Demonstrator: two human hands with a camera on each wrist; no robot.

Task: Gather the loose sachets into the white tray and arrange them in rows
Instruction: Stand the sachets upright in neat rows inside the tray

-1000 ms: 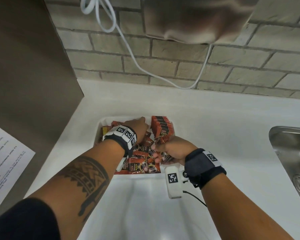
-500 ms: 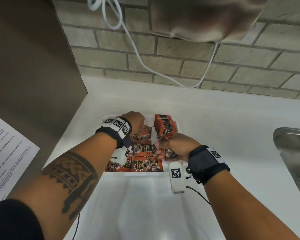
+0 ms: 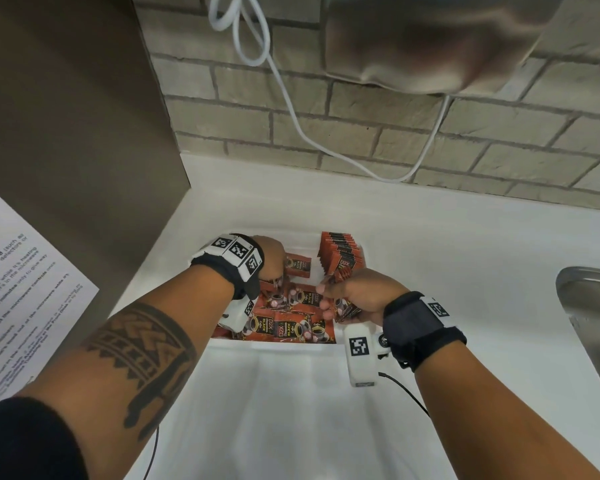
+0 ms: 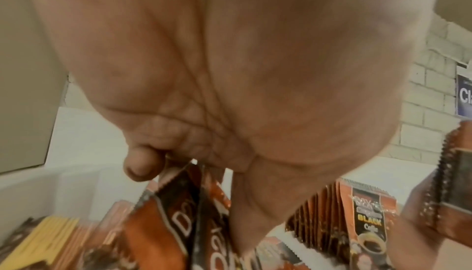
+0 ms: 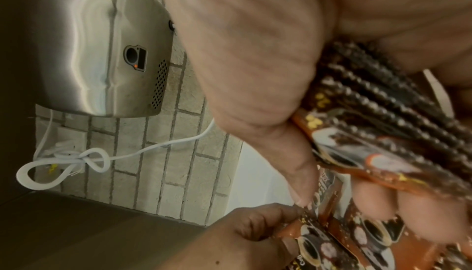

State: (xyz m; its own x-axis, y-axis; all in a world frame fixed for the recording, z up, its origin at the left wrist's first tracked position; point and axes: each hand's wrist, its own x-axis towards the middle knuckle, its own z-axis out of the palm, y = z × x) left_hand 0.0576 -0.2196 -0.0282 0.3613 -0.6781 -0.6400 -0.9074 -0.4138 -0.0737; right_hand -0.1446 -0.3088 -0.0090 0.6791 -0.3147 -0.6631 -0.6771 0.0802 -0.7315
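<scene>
A white tray on the counter holds orange-and-black coffee sachets. Several stand upright in a row at its far right, seen in the left wrist view as a packed row. Loose sachets lie jumbled in the near part. My left hand is over the tray's far left and pinches a few sachets between thumb and curled fingers. My right hand grips an edge-on stack of sachets over the tray's right side. The left hand's fingertips touch that stack's lower end.
A steel sink lies at the right edge. Behind the white counter is a brick wall with a steel hand dryer and a looped white cable. A brown panel with a paper notice bounds the left.
My left hand has drawn back a little from the tray's far left corner toward the right hand. The right hand has kept its stack and hardly moved.
</scene>
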